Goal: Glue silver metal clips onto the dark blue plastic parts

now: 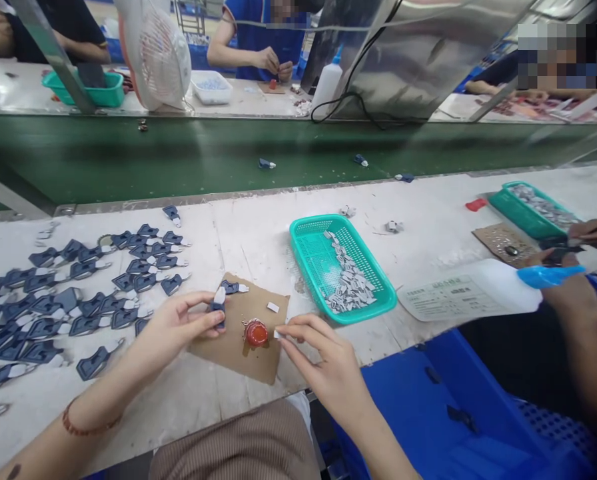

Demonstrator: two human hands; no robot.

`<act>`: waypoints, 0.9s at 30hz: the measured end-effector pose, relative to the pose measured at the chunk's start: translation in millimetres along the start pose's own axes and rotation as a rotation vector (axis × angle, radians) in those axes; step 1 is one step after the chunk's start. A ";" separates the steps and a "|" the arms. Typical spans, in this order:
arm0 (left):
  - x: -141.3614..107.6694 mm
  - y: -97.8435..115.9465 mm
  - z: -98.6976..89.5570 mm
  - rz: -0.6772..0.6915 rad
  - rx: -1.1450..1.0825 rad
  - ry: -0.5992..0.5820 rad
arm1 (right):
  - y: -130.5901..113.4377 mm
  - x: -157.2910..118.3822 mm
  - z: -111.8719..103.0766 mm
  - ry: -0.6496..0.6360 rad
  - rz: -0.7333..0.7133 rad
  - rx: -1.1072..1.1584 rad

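Between the fingers of my left hand (188, 317) is a dark blue plastic part (217, 309) with a pale grey tip pointing up. My right hand (316, 347) pinches a small light grey piece (278, 334) beside a red bottle cap (255, 333), which looks wet and sits on a brown cardboard sheet (228, 360). Another small grey piece (273, 307) lies on the cardboard, as does a second dark blue part (233, 287) behind my left fingers. Many similar dark blue parts (83, 268) are spread over the table to the left.
A green basket (303, 230) of small grey pieces stands beyond my right hand. A white bottle (471, 290) with a blue nozzle lies right of it. Below the table edge is a blue crate (403, 393). A green conveyor belt (203, 153) runs behind; co-workers' hands (558, 260) work at right and across.
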State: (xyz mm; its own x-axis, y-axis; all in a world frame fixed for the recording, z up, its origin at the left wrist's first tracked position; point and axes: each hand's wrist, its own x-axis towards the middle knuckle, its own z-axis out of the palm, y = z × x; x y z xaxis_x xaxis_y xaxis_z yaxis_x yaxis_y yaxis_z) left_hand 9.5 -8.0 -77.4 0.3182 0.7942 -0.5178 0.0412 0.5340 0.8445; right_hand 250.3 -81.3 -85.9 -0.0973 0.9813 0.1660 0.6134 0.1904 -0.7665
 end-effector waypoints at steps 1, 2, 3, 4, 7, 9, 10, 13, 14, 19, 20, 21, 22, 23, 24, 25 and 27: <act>-5.9 -5.5 2.1 -0.008 -0.048 -0.010 | -3.8 4.2 5.5 -0.006 -0.019 0.010; -10.9 -10.7 4.1 -0.007 -0.086 -0.015 | -6.2 7.5 10.8 -0.020 -0.035 0.011; -15.1 -15.8 5.7 0.005 -0.113 -0.014 | -7.3 9.8 15.3 -0.033 -0.051 0.005; -18.4 -20.7 7.1 0.019 -0.127 -0.006 | -7.4 11.2 18.9 -0.048 -0.064 -0.006; -23.2 -34.6 10.3 0.061 -0.132 0.041 | -5.0 11.5 23.1 -0.081 -0.085 -0.042; -23.6 -42.2 13.4 0.092 -0.147 0.078 | -4.2 11.2 22.5 -0.089 -0.088 -0.060; -23.3 -45.1 15.4 0.103 -0.157 0.090 | -4.5 11.4 21.9 -0.087 -0.089 -0.068; -22.7 -49.9 22.6 0.127 -0.195 0.105 | -6.5 13.1 21.2 -0.090 -0.101 -0.083; -22.6 -50.4 24.8 0.129 -0.203 0.103 | -7.0 13.7 21.2 -0.098 -0.107 -0.083; -22.3 -52.0 30.4 0.153 -0.220 0.099 | -6.7 13.6 21.8 -0.088 -0.114 -0.098; -22.1 -52.7 30.9 0.157 -0.221 0.092 | -6.7 13.1 21.8 -0.089 -0.113 -0.095; -21.9 -53.6 31.5 0.158 -0.222 0.084 | -6.9 12.6 21.7 -0.095 -0.112 -0.086; -21.7 -54.5 32.3 0.159 -0.222 0.076 | -7.3 12.2 21.3 -0.105 -0.108 -0.070; -21.5 -55.4 33.3 0.162 -0.224 0.070 | -7.9 12.1 20.5 -0.113 -0.098 -0.052; -21.3 -56.2 34.6 0.167 -0.228 0.068 | -8.6 12.5 19.3 -0.119 -0.078 -0.029; -21.0 -56.9 36.1 0.176 -0.235 0.068 | -9.4 13.3 17.8 -0.119 -0.043 0.004; -20.6 -58.0 39.8 0.188 -0.258 0.069 | -11.2 16.3 14.0 -0.103 0.069 0.115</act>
State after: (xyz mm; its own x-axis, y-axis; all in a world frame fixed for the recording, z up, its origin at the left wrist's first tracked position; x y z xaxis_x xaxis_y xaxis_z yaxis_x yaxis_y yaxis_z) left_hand 38.3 -66.9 -110.3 0.2325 0.8987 -0.3719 -0.2562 0.4254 0.8680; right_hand 230.8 -67.1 -83.3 -0.1412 0.9887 0.0507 0.5282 0.1185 -0.8408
